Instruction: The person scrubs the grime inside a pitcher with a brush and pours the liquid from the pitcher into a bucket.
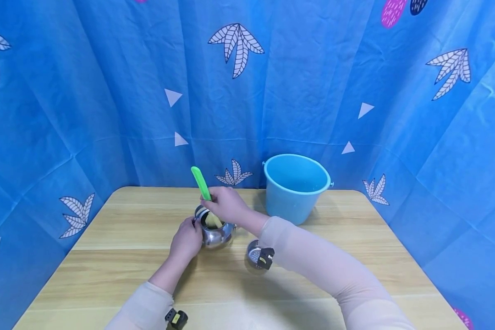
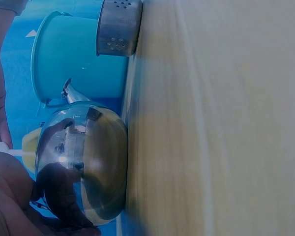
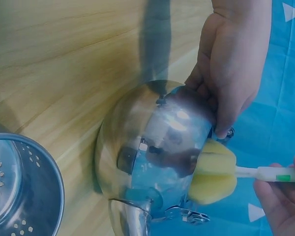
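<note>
A shiny steel teapot (image 1: 217, 238) stands on the wooden table, its spout (image 3: 130, 216) visible in the right wrist view. My left hand (image 1: 187, 240) grips it at its left side, by the handle; the handle itself is mostly hidden behind the fingers. With my right hand (image 1: 229, 205) I hold a sponge brush by its green handle (image 1: 200, 182), tilted over the pot. The brush's yellow sponge head (image 3: 215, 172) is at the teapot's mouth, partly inside it. A small perforated metal strainer cup (image 1: 253, 252) sits to the right of the pot, below my right forearm.
Behind and to the right stands a light blue bucket (image 1: 290, 204) near the far edge of the wooden table (image 1: 227, 284). A blue patterned curtain (image 1: 231, 114) hangs around the table's back and sides. Both wrists wear black straps with small devices.
</note>
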A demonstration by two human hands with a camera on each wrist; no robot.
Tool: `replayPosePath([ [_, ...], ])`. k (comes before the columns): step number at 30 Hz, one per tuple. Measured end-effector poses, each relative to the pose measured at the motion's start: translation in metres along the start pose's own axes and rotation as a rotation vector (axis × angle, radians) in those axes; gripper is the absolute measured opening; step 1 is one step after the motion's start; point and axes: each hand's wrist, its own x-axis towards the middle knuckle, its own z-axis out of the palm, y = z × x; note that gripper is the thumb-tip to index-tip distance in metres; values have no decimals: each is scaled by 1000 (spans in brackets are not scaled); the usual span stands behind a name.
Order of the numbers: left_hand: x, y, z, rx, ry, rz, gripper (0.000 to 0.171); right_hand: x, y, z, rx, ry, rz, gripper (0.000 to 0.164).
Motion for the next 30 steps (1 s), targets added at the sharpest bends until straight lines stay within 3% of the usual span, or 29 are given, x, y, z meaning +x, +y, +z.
replayPosePath([
  [30,-1,2,-1,3,-1,-9,53,6,5,-2,101,62,85,12],
])
